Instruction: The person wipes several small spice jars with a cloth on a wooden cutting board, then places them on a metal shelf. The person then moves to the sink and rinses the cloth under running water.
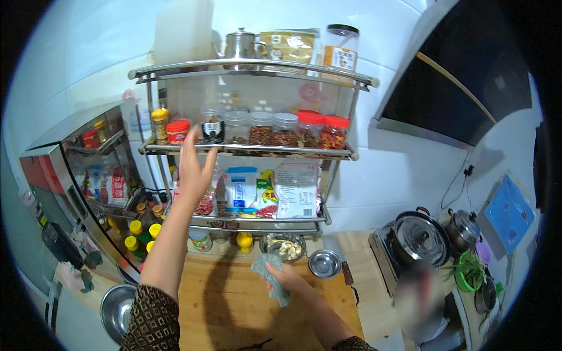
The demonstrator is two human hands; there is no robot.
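Observation:
My left hand [194,164] is raised in front of the middle shelf of a metal rack [263,151], thumb and fingers apart. Nothing shows in its grasp. Its fingertips are close to a small red-lidded container [178,131] and a clear jar with a black-and-white label [213,127]; whether they touch anything I cannot tell. Lower down, my right hand [287,277] grips a crumpled grey-green cloth [274,274] above a wooden board [246,316]. Just beyond the cloth stands a bowl of pale sliced pieces [290,249].
Spice jars [285,129] line the middle shelf, and food bags [296,191] fill the lower one. A metal kettle [240,44] tops the rack. Right of the board are a steel bowl [325,264], a cleaver [347,273] and a lidded pan [421,237]. Yellow-capped bottles [136,228] stand left.

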